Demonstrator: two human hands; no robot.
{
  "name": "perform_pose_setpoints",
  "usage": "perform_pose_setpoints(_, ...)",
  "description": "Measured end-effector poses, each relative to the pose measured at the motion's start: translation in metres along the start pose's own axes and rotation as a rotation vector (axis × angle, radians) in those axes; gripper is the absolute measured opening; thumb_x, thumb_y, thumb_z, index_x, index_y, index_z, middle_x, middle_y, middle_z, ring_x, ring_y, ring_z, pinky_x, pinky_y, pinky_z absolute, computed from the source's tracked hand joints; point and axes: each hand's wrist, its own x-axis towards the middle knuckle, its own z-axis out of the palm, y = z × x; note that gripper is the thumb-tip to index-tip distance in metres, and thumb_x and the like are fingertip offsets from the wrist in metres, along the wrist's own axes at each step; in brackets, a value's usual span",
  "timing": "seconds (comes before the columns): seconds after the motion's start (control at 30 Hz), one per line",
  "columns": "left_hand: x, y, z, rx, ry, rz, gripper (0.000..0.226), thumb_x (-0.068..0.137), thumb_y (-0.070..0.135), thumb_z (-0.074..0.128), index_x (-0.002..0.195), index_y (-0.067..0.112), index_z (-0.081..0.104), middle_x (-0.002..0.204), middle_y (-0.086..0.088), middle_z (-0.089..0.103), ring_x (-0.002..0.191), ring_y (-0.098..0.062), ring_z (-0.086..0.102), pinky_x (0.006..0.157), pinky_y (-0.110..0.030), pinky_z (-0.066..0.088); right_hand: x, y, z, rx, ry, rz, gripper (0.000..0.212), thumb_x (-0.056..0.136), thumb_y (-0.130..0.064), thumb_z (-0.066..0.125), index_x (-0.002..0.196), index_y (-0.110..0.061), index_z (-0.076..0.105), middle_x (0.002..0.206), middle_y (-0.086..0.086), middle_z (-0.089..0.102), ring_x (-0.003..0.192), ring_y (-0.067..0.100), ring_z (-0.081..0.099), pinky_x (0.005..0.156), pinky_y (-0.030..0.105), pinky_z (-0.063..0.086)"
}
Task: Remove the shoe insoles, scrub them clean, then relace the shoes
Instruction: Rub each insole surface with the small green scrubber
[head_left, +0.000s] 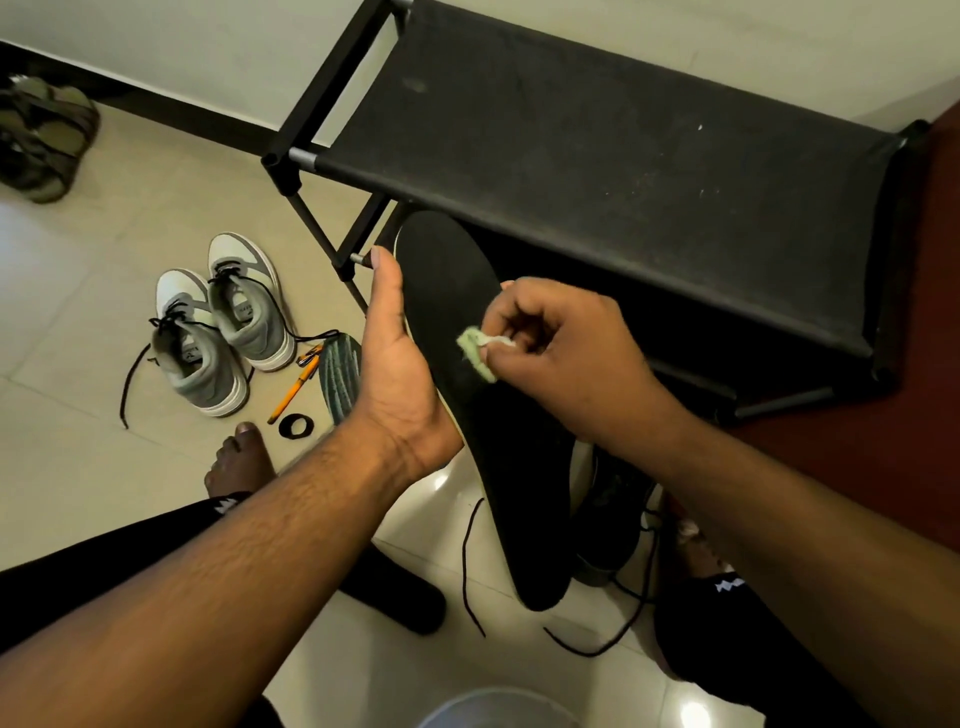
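Black insole (467, 374), long axis running away from body, cradled in left hand (395, 374); right hand (550, 353) pinching green sponge (475, 353) against its middle.

The pair of shoes (223, 322) stands on the floor (67, 312) left of the rack (597, 156), pens (296, 379) just right of it

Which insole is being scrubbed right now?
The black insole, held in the left hand while the right hand rubs it with a green pad. The green-patterned insole lies on the floor.
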Motion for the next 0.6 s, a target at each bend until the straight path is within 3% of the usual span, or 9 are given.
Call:
perform_pose_setpoints(0.07,0.001,0.0,-0.001,0.022,0.011,-0.017,0.09,0.088,0.08,0.024,0.097,0.008,0.078,0.11,-0.016,0.071,0.106,-0.031,0.068,0.096,-0.048,0.053,0.005,0.006,-0.009,-0.077,0.069,0.056,0.012,0.081,-0.007,0.072,0.077,-0.015,0.065,0.076,-0.011,0.063,0.075,-0.003,0.062,0.064,0.011,0.048)
perform_pose_setpoints(0.2,0.002,0.001,-0.001,0.026,0.016,-0.012,0.088,0.089,0.079,0.022,0.091,0.014,0.081,0.11,-0.013,0.073,0.104,-0.029,0.07,0.104,-0.059,0.044,0.01,0.007,-0.02,-0.008,0.174,0.101,0.009,0.082,-0.004,0.069,0.079,-0.012,0.066,0.068,-0.011,0.06,0.057,0.0,0.058,0.052,0.018,0.051)
perform_pose_setpoints(0.33,-0.002,0.003,-0.001,0.057,0.005,-0.09,0.093,0.085,0.082,0.025,0.086,0.008,0.081,0.1,-0.016,0.074,0.094,-0.028,0.073,0.085,-0.041,0.059,0.002,-0.011,-0.006,0.194,-0.011,0.008,0.013,0.079,0.0,0.073,0.079,-0.012,0.067,0.067,-0.009,0.06,0.06,0.001,0.053,0.057,0.017,0.046)
perform_pose_setpoints(0.43,-0.002,0.0,-0.003,0.062,0.048,-0.151,0.092,0.083,0.083,0.033,0.088,0.004,0.079,0.096,-0.017,0.073,0.092,-0.027,0.073,0.084,-0.038,0.059,-0.005,-0.013,0.005,0.179,-0.099,-0.009,0.012,0.078,0.0,0.074,0.079,-0.011,0.068,0.071,-0.009,0.063,0.061,0.001,0.054,0.059,0.015,0.044)
perform_pose_setpoints(0.5,0.0,-0.002,-0.003,0.058,0.03,-0.156,0.087,0.087,0.079,0.03,0.093,0.008,0.079,0.099,-0.016,0.074,0.09,-0.027,0.073,0.084,-0.041,0.059,-0.002,-0.005,0.0,0.13,-0.001,0.06,0.013,0.078,-0.002,0.074,0.077,-0.013,0.068,0.065,-0.015,0.06,0.058,-0.001,0.053,0.055,0.01,0.042)
perform_pose_setpoints(0.6,0.001,-0.003,-0.005,0.08,0.019,-0.174,0.081,0.088,0.078,0.029,0.106,0.016,0.077,0.115,-0.014,0.071,0.1,-0.029,0.07,0.1,-0.056,0.046,0.008,0.004,-0.017,0.024,0.135,0.154,0.012,0.081,-0.003,0.07,0.078,-0.014,0.066,0.068,-0.012,0.061,0.057,-0.003,0.059,0.05,0.009,0.044)
